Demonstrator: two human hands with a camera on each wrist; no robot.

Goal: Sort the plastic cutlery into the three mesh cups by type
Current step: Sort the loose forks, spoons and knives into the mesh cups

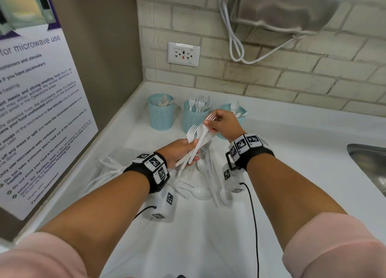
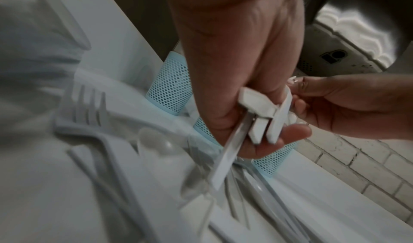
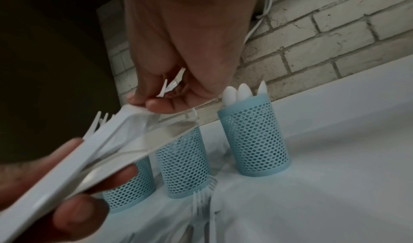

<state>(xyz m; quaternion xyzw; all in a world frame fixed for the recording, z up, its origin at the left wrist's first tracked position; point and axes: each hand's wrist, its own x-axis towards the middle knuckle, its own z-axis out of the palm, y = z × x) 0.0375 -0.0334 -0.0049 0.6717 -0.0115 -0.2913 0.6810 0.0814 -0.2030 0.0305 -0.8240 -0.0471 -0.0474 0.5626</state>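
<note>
Three teal mesh cups stand in a row at the back of the white counter [image 1: 292, 152]: the left cup [image 1: 160, 112] has knives, the middle cup [image 1: 193, 119] forks, the right cup [image 1: 240, 111] spoons. In front of the middle cup, my left hand [image 1: 188, 152] grips a bundle of white plastic forks [image 1: 198, 138] by the handles. My right hand [image 1: 211, 123] pinches the fork heads at the top of that bundle. In the right wrist view the spoon cup [image 3: 252, 137] stands behind the bundle [image 3: 100, 149]. Loose spoons [image 1: 201, 192], knives and forks lie under my wrists.
A steel sink [image 1: 369, 165] cuts into the counter at the far right. A microwave notice [image 1: 37, 110] covers the left wall and an outlet [image 1: 183, 54] sits on the brick wall. A metal dispenser [image 1: 292, 8] with a white cable hangs above. More forks [image 1: 104, 169] lie left.
</note>
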